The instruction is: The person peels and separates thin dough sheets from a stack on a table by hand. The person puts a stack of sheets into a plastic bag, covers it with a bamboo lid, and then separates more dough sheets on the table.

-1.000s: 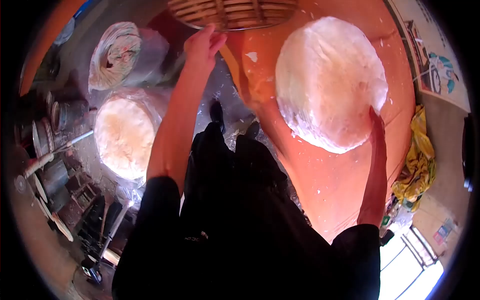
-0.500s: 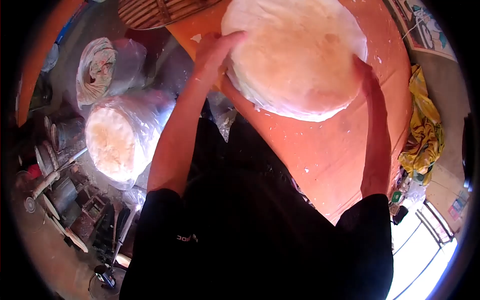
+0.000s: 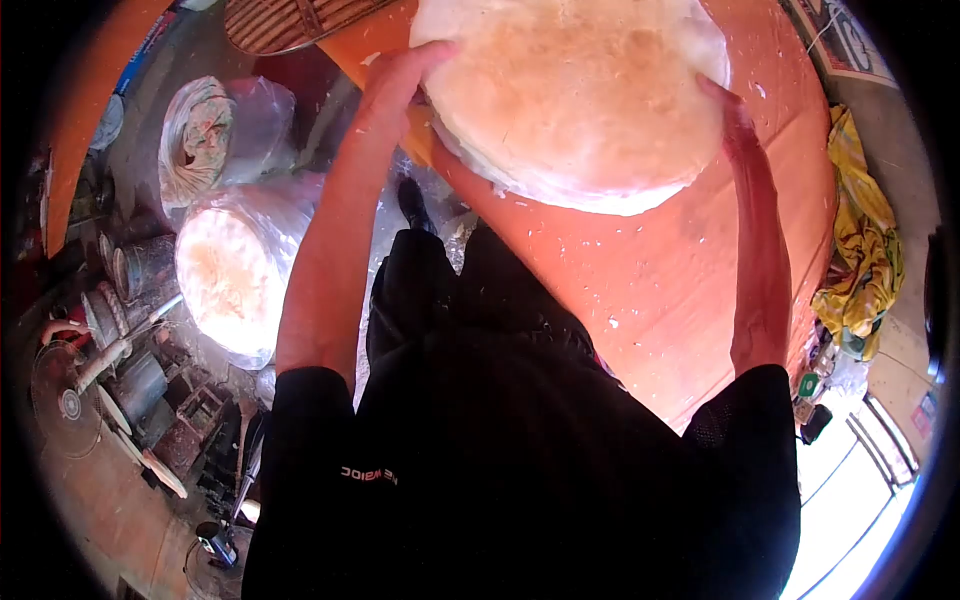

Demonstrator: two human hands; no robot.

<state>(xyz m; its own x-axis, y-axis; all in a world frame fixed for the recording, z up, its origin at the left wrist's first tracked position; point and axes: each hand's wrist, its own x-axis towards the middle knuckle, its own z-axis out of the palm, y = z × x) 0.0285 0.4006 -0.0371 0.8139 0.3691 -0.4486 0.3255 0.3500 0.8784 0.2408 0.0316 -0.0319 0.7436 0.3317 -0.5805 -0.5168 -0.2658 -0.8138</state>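
A thick stack of large round flatbreads (image 3: 570, 100), pale with browned patches on top, rests at the orange table (image 3: 660, 280); the upper part of the stack runs out of view. My left hand (image 3: 405, 78) grips its left edge, thumb on the top bread and the other fingers hidden beneath or behind the side. At the opposite edge, my right hand (image 3: 728, 110) has its thumb at the rim, the remaining fingers mostly out of sight. Whether the stack is lifted off the surface I cannot tell.
Left of the table stand a plastic-wrapped stack of flatbreads (image 3: 228, 270) and a clear bag with a rolled cloth (image 3: 205, 135). A slatted wooden board (image 3: 290, 22) lies at the table's far left. Yellow cloth (image 3: 860, 240) hangs right. A fan (image 3: 68, 403) and clutter are lower left.
Both hands and the flatbread stack have shifted slightly up and left in the view, still together. The camera view has shifted a little, and a shoe now shows below the left arm.
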